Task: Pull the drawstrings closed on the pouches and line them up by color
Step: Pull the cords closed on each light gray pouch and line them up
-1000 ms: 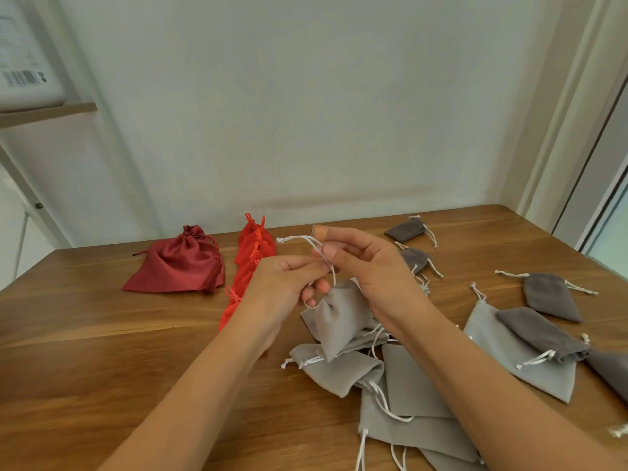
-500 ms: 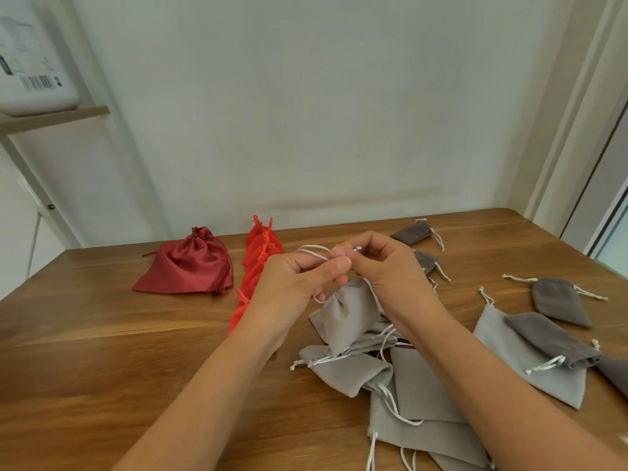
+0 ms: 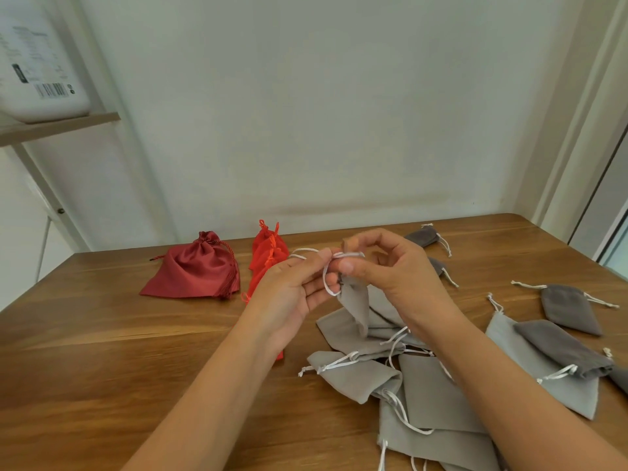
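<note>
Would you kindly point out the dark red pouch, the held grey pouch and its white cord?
dark red pouch (image 3: 193, 271): head view, middle of its body.
held grey pouch (image 3: 356, 302): head view, its hanging body.
white cord (image 3: 325, 278): head view, its hanging loop.

Left grip (image 3: 296, 286) meets right grip (image 3: 394, 270) (both pinching).

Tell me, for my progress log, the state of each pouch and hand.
Held grey pouch: lifted, neck gathered.
Left hand: pinches its white drawstring.
Right hand: pinches the drawstring too.
Dark red pouch: closed, on table.
Orange-red pouches: lined up.
Light grey pile: lying loose, unsorted.
Dark grey pouches: scattered.
</note>
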A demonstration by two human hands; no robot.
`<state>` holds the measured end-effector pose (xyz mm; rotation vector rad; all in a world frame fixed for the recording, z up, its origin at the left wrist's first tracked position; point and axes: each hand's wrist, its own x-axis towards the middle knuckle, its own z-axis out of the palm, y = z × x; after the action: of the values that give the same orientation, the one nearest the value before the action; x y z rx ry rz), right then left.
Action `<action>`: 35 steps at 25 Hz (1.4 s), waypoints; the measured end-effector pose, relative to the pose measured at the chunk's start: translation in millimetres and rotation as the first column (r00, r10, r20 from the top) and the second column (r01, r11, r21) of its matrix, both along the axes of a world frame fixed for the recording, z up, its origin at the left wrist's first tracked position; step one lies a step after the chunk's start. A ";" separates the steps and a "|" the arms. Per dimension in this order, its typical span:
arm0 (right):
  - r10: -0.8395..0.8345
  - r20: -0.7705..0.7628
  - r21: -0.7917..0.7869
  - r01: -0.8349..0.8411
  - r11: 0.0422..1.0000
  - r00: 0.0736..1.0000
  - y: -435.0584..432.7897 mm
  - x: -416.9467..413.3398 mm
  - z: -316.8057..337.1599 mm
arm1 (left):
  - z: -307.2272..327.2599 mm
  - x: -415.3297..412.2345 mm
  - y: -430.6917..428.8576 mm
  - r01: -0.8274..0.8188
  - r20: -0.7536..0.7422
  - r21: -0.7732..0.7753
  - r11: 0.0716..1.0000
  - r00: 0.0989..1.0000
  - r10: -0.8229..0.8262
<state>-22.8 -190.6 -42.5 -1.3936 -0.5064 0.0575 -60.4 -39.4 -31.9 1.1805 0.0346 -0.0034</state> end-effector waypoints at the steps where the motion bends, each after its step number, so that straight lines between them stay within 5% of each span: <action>1: -0.008 0.028 -0.112 0.011 0.994 1.000 0.0 0.9 -0.5 | 0.4 0.6 2.8 -0.001 0.011 -0.010 1.000 1.000 0.001; 6: 0.094 0.139 -0.331 -0.043 0.943 0.986 -2.8 0.3 -0.2 | 2.5 0.2 15.5 0.078 0.140 0.210 0.975 0.984 -0.109; 11: 0.064 0.348 -0.496 0.126 0.859 0.935 -7.3 -0.7 2.0 | 9.0 -4.6 25.5 0.064 0.214 0.524 0.849 0.955 -0.204; 16: 0.082 0.217 -0.463 0.028 0.886 0.973 -7.6 -0.5 1.3 | -1.2 -0.7 22.6 -0.339 0.382 0.747 0.572 0.923 0.049; 20: 0.070 0.135 -0.350 -0.018 0.937 0.988 -2.4 0.4 -3.9 | -10.3 2.4 18.6 -0.633 0.659 0.740 0.230 0.750 -0.054; 22: 0.066 0.137 -0.321 -0.019 0.947 0.988 -1.3 0.6 -3.5 | -11.3 2.5 20.2 -0.726 0.739 0.672 0.145 0.669 -0.075; 29: 0.053 0.068 -0.275 -0.032 0.961 0.996 5.0 -4.0 -3.5 | -12.7 2.2 19.1 -0.777 0.806 0.573 0.260 0.591 -0.009; 35: 0.065 -0.190 0.033 -0.060 0.998 0.980 9.5 -2.2 -10.6 | -14.5 4.9 18.3 -0.745 0.810 0.579 0.331 0.573 -0.127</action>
<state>-25.0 -181.2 -53.2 -1.3302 -0.3894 0.2323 -55.5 -21.1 -46.4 2.2211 -0.5429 1.1060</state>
